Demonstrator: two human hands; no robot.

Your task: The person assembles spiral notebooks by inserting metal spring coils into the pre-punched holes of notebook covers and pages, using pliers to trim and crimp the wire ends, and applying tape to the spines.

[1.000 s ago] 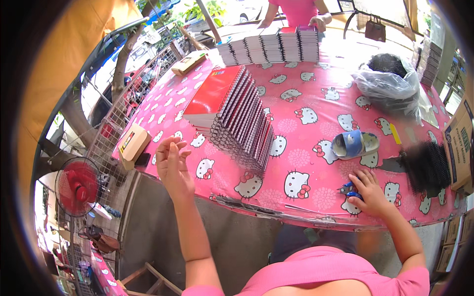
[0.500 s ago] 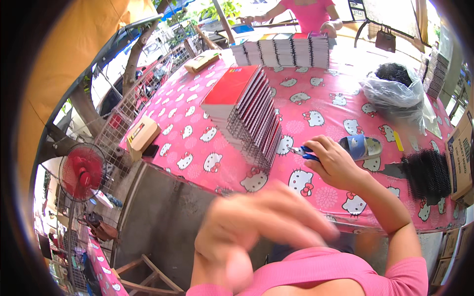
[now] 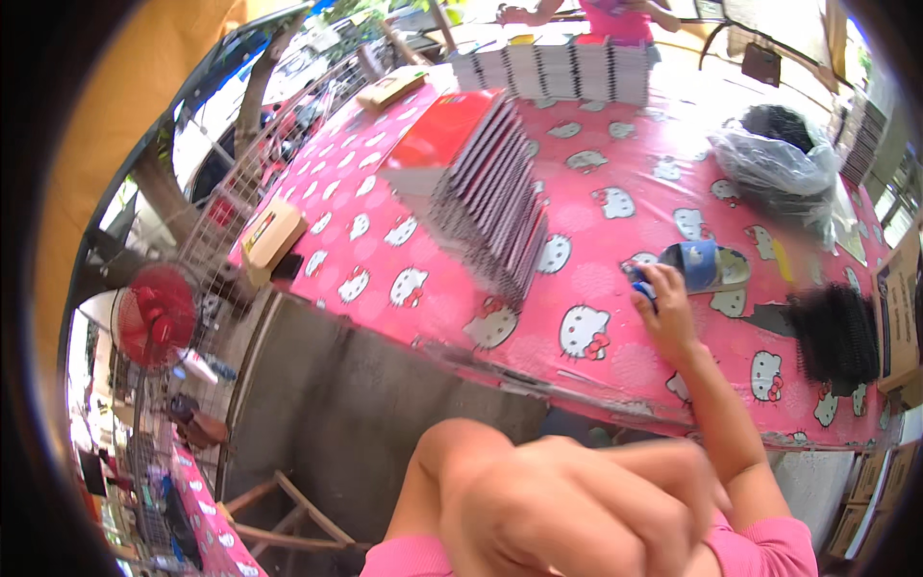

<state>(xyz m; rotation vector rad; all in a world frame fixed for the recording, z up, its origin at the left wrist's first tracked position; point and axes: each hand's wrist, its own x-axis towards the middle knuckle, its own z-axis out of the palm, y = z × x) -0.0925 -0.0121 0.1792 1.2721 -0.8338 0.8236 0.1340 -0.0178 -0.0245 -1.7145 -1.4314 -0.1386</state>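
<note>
My right hand is closed around a pair of blue-handled pliers, low over the pink patterned tablecloth. Just beyond that hand lies a blue slipper. My left hand is raised close in front of me, blurred, with bent fingers; its palm and thumb are hidden, so I cannot see whether it holds anything. A tall stack of red-covered spiral notebooks stands on the table left of my right hand, wire spines toward me.
Further notebook stacks stand at the far edge, before a person in pink. At right are black binding coils, a plastic bag of black coils and a cardboard box. Left are a beige box and a red fan.
My left hand has swung right and down, nearer to me, its fingers now more bent. My right hand has shifted slightly right with the pliers. The view has moved a little.
</note>
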